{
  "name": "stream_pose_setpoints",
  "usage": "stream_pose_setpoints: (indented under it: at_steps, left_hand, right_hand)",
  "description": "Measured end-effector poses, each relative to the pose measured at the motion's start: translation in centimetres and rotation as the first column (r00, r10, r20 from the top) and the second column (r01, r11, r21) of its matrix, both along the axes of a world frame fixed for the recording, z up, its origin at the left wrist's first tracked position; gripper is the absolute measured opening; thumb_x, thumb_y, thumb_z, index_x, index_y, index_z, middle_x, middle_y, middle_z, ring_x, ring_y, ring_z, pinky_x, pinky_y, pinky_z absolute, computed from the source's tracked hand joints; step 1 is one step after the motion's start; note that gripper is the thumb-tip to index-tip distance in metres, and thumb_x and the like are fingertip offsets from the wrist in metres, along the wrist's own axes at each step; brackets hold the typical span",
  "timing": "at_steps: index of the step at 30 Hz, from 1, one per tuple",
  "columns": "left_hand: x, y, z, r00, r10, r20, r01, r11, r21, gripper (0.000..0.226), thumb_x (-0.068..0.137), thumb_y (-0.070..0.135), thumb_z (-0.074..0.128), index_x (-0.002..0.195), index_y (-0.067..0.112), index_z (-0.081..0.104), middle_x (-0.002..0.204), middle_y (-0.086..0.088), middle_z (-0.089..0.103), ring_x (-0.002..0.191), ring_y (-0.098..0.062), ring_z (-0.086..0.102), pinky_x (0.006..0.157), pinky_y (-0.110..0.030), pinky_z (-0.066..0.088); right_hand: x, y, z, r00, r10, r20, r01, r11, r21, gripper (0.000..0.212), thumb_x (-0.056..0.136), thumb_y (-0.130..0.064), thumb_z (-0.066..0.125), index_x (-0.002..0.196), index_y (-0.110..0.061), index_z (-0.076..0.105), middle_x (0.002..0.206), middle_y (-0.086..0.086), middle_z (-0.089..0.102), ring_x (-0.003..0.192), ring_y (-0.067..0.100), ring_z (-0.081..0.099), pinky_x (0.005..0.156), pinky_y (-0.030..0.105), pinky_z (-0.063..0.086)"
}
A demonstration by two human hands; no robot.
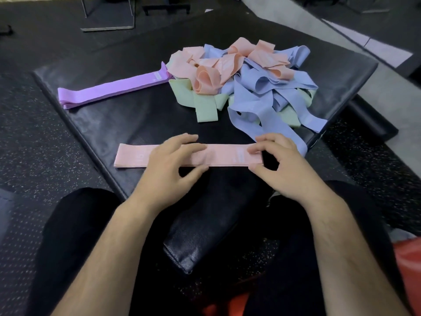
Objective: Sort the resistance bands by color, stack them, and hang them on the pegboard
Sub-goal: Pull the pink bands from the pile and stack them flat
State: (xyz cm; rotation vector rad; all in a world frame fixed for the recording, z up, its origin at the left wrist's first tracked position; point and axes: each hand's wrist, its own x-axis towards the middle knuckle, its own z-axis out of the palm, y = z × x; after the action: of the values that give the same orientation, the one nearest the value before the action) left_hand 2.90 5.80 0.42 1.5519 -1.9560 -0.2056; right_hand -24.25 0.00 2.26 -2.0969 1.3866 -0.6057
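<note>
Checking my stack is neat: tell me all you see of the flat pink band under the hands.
The pink band is a flattened loop of woven-looking fabric, pale pink, with faint lettering and a lighter tag near its right end. It lies straight, left to right, on the black mat, apart from the mixed pile. Its near edge shows layers, perhaps several bands. The left hand lies across its middle; the right hand pinches its right end.
</note>
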Motion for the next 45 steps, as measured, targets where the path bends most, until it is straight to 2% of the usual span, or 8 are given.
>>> stream_pose_setpoints:
  at_steps: [3,10,15,19,23,34,39,45]
  left_hand:
    - [-1.4,-0.9,-0.6,0.997,0.005,0.083,-0.011,0.997,0.073,0.051,0.090,0.058,0.054,0.134,0.033,0.064,0.146,0.007,0.055,0.140,-0.015,0.044,0.114,-0.035,0.032]
    - [-1.9,-1.4,-1.0,0.996,0.028,0.079,-0.031,0.999,0.042,0.037,0.094,0.049,0.055,0.123,0.031,0.070,0.136,0.008,0.060,0.127,-0.016,0.053,0.104,-0.034,0.036]
    - [-1.9,-1.7,-0.2,0.996,0.039,0.079,-0.043,0.998,0.047,0.047,0.093,0.057,0.050,0.131,0.033,0.064,0.143,0.011,0.054,0.135,-0.012,0.048,0.109,-0.037,0.037]
    - [-1.7,-4.1,1.2,0.991,0.134,0.011,-0.134,0.991,-0.027,0.045,0.093,0.049,0.052,0.130,0.026,0.065,0.139,0.005,0.057,0.132,-0.016,0.051,0.109,-0.041,0.041]
    - [-1.2,-7.3,2.7,0.978,0.204,-0.028,-0.205,0.979,-0.005,0.044,0.092,0.045,0.054,0.129,0.025,0.065,0.137,0.003,0.057,0.127,-0.019,0.052,0.101,-0.031,0.036]
    - [2.1,-11.1,2.0,0.972,0.237,-0.006,-0.236,0.968,-0.087,0.040,0.086,0.024,0.065,0.126,0.021,0.063,0.134,0.005,0.060,0.123,-0.021,0.056,0.095,-0.038,0.045]
    - [2.5,-11.2,2.3,0.974,0.227,-0.028,-0.228,0.970,-0.086,0.040,0.088,0.030,0.058,0.126,0.021,0.065,0.137,0.006,0.060,0.129,-0.017,0.054,0.102,-0.037,0.044]
    - [1.8,-10.4,3.6,0.973,0.188,-0.136,-0.207,0.967,-0.146,0.038,0.094,0.024,0.058,0.131,0.017,0.062,0.140,0.007,0.058,0.131,-0.014,0.054,0.102,-0.042,0.048]
  right_hand:
    - [-0.2,0.0,-0.2,0.999,0.014,-0.031,-0.014,1.000,-0.003,0.032,0.090,-0.028,0.072,0.122,-0.033,0.067,0.138,-0.022,0.046,0.132,-0.003,0.031,0.104,0.005,0.017]
    - [-0.1,0.1,-0.3,0.997,0.001,-0.076,-0.004,0.999,-0.047,0.029,0.094,-0.028,0.068,0.123,-0.031,0.068,0.145,-0.019,0.043,0.135,0.000,0.027,0.099,-0.004,0.012]
    - [2.3,1.0,-0.2,0.997,-0.045,-0.060,0.029,0.970,-0.241,0.028,0.094,-0.030,0.063,0.122,-0.029,0.069,0.141,-0.015,0.048,0.131,0.010,0.034,0.106,0.021,0.029]
    - [5.8,-0.5,0.7,1.000,0.028,0.007,-0.024,0.940,-0.339,0.033,0.097,-0.027,0.056,0.127,-0.024,0.067,0.134,-0.008,0.056,0.129,0.014,0.040,0.113,0.025,0.030]
    - [9.6,-4.3,2.1,1.000,0.013,-0.008,-0.015,0.940,-0.341,0.033,0.100,-0.021,0.053,0.129,-0.022,0.066,0.137,-0.002,0.056,0.129,0.018,0.040,0.113,0.035,0.033]
    - [15.0,-10.9,3.0,0.923,-0.109,-0.368,-0.027,0.938,-0.345,0.039,0.098,-0.027,0.046,0.134,-0.038,0.059,0.160,-0.017,0.032,0.129,0.025,0.037,0.097,0.042,0.025]
    - [14.8,-11.4,2.7,0.925,-0.139,-0.353,-0.015,0.916,-0.400,0.034,0.103,-0.034,0.043,0.133,-0.035,0.060,0.150,-0.021,0.047,0.114,0.025,0.043,0.091,0.042,0.029]
    - [13.4,-9.9,4.5,0.963,-0.140,-0.229,-0.001,0.851,-0.526,0.036,0.103,-0.033,0.044,0.135,-0.032,0.060,0.146,-0.022,0.050,0.117,0.021,0.044,0.090,0.033,0.022]
